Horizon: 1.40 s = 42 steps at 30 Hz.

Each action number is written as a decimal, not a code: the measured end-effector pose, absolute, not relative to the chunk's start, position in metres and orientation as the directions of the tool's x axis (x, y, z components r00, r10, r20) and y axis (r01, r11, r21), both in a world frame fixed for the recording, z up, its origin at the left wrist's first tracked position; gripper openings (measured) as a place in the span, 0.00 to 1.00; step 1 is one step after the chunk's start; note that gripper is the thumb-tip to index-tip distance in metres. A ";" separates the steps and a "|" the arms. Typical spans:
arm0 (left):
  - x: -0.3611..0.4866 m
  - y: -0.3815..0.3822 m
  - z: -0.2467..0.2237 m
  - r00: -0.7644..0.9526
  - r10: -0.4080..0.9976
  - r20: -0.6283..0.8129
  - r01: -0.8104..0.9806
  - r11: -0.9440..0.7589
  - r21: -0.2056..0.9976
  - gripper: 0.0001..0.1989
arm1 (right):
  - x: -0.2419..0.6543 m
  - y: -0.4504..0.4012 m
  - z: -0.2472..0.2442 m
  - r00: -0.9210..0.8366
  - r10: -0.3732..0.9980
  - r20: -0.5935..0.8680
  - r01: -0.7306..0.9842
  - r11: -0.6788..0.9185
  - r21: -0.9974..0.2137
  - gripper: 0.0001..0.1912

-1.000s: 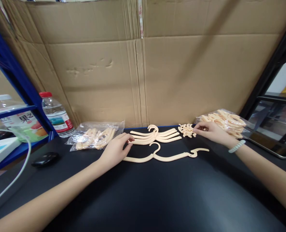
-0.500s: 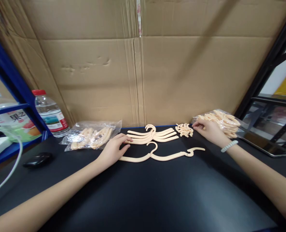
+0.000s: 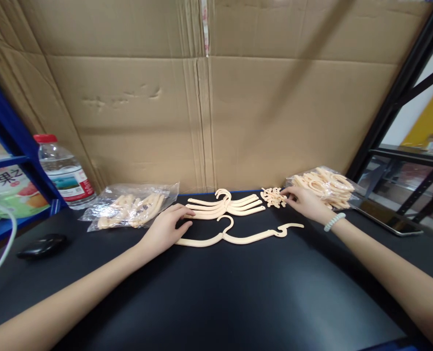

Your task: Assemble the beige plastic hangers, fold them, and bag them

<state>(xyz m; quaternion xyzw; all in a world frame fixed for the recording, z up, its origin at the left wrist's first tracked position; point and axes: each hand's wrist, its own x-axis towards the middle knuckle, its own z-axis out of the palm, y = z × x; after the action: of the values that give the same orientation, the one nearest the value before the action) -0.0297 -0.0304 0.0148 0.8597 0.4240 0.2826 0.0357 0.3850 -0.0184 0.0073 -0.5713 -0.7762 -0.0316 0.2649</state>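
Several cream hangers [image 3: 225, 207] lie nested together at the back middle of the black table. In front of them lies a single hanger [image 3: 245, 239], with a small hook piece [image 3: 287, 229] at its right end. My left hand [image 3: 168, 226] rests over the left ends of the hangers, fingers spread, holding nothing visible. My right hand [image 3: 307, 202] is at the right edge of a pile of small cream hook pieces [image 3: 272, 196], thumb and fingertips near each other; whether a piece is between them cannot be made out.
Clear bags of cream parts lie at left [image 3: 132, 209] and right [image 3: 324, 185]. A water bottle [image 3: 68, 175], a black mouse [image 3: 43, 245] and a white cable stand left. A phone-like slab [image 3: 389, 218] lies at right. Cardboard [image 3: 146, 122] rises behind.
My right hand has moved left to the pile of small pieces. My left hand keeps its place over the hangers. The camera view has shifted slightly.
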 end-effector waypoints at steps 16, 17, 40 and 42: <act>-0.027 -0.022 0.012 0.567 0.709 0.420 0.730 -0.668 0.142 0.09 | 0.385 0.003 -0.004 -0.389 0.788 0.478 0.888 0.458 -0.031 0.15; -0.026 -0.021 0.012 0.569 0.708 0.417 0.732 -0.668 0.135 0.09 | 0.385 0.004 -0.004 -0.396 0.784 0.478 0.887 0.462 -0.022 0.15; -0.015 -0.041 0.019 0.327 0.725 0.606 0.719 -0.607 0.338 0.06 | 0.342 -0.040 0.028 0.171 0.778 0.604 0.487 0.467 -0.738 0.14; -0.013 -0.044 0.018 0.283 0.716 0.638 0.716 -0.601 0.355 0.05 | 0.332 -0.048 0.032 0.168 0.846 0.506 0.276 0.453 -0.848 0.15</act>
<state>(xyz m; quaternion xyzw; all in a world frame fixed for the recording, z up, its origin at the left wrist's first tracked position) -0.0132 -0.0438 0.0180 0.8011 0.4469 0.3982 -0.0005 0.3319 -0.0480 0.0322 -0.4670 -0.6003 0.2356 0.6050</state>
